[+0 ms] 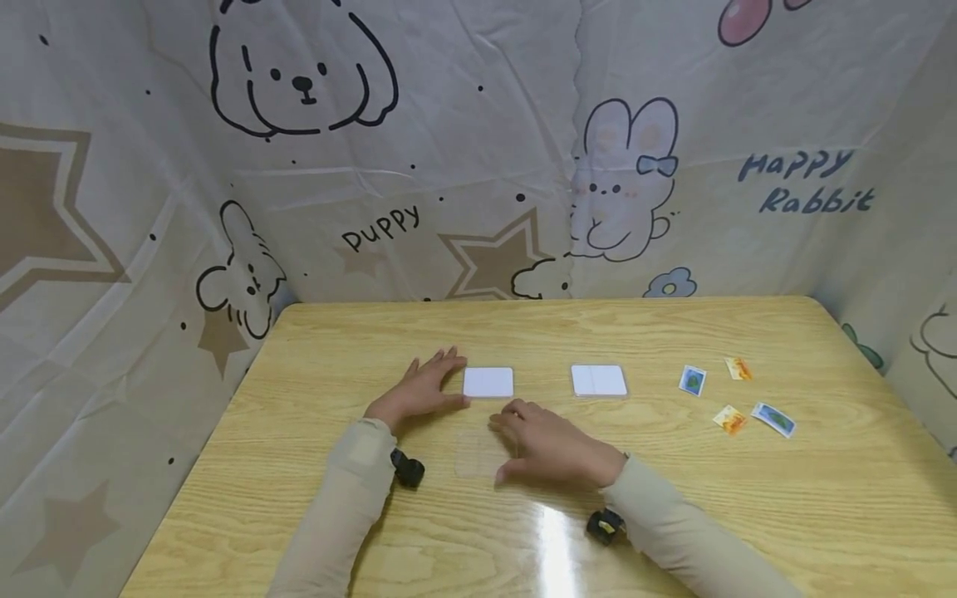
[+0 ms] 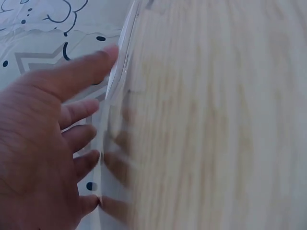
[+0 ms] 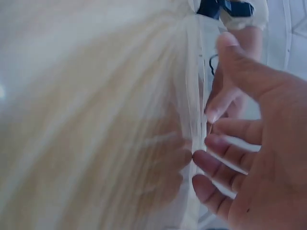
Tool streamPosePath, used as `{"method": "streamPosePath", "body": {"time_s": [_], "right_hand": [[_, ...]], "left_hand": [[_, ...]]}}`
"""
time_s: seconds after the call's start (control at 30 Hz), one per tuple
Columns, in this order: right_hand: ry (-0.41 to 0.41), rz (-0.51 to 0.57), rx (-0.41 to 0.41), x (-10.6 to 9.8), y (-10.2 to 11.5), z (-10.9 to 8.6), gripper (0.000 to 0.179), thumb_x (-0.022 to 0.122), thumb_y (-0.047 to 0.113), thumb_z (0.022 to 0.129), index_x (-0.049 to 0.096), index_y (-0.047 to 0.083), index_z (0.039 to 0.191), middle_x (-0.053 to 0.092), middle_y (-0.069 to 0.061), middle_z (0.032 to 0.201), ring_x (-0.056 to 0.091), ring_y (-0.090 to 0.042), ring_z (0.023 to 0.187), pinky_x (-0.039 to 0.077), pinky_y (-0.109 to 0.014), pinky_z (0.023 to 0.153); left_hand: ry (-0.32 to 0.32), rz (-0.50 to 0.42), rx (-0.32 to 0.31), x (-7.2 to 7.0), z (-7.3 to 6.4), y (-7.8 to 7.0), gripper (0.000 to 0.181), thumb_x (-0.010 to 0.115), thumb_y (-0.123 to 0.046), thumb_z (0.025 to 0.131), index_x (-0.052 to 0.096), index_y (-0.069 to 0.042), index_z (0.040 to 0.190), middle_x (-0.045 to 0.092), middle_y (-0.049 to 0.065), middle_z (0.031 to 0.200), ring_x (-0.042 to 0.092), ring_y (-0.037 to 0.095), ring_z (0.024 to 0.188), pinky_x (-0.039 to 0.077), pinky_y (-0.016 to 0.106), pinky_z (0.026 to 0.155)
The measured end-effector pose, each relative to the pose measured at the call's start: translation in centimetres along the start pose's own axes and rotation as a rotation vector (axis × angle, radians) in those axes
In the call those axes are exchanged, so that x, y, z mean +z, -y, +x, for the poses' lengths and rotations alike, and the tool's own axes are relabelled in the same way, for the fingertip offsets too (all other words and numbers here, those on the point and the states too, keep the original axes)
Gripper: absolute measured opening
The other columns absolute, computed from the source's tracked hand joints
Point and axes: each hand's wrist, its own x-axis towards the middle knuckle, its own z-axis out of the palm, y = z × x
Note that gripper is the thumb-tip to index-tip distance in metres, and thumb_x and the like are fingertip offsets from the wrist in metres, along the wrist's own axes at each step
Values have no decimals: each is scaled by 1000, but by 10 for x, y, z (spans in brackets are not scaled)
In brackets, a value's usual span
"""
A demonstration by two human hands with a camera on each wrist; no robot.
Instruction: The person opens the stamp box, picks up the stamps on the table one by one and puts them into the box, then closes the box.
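Note:
A white card or thin stack [image 1: 488, 383] lies flat on the wooden table. My left hand [image 1: 420, 389] is at its left end, thumb by the near corner and index finger by the far one. In the left wrist view, the thumb [image 2: 96, 67] comes up against a thin clear or white edge. My right hand [image 1: 557, 448] is low over the table, its thumb and fingers apart, beside a faint transparent flat piece [image 1: 474, 458]. The right wrist view shows its fingertips [image 3: 204, 189] at the table surface. Whether it touches the clear piece, I cannot tell.
A second white stack [image 1: 599, 380] lies right of the first. Farther right are several small picture pieces, among them a blue one [image 1: 693, 380] and an orange one [image 1: 730, 419]. A printed cloth [image 1: 478, 149] hangs behind the table [image 1: 359, 332].

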Motion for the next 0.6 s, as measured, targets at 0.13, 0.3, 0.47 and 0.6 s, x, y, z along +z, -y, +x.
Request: {"method": "streamPosePath", "body": {"time_s": [0.13, 0.3, 0.47, 0.6], "right_hand": [[-15, 134, 15, -6, -10, -6, 71, 64, 44, 90, 41, 6, 145, 44, -13, 144, 46, -31, 132, 40, -46, 110], [-70, 227, 1, -17, -28, -15, 63, 57, 39, 96, 38, 6, 146, 39, -15, 149, 39, -36, 138, 36, -53, 111], [-139, 264, 18, -34, -49, -27, 66, 61, 35, 95, 35, 4, 148, 36, -17, 152, 35, -38, 140, 34, -57, 111], [-160, 295, 77, -44, -67, -38, 75, 66, 36, 91, 31, 6, 150, 29, -17, 155, 30, -39, 142, 32, -59, 111]], "left_hand": [[-32, 20, 0, -1, -3, -6, 80, 62, -50, 90, 28, -14, 153, 10, 11, 163, 5, 30, 151, 2, 59, 120], [-93, 75, 6, 0, 0, -20, 87, 61, -58, 87, 25, -16, 154, 12, 9, 163, 7, 29, 152, 5, 58, 120], [-120, 125, 31, 1, 9, -39, 92, 59, -64, 85, 21, -19, 155, 12, 6, 163, 8, 25, 152, 5, 56, 121], [-135, 130, 52, 2, 16, -54, 95, 62, -64, 83, 21, -20, 155, 12, 5, 164, 8, 23, 152, 5, 55, 122]]}}
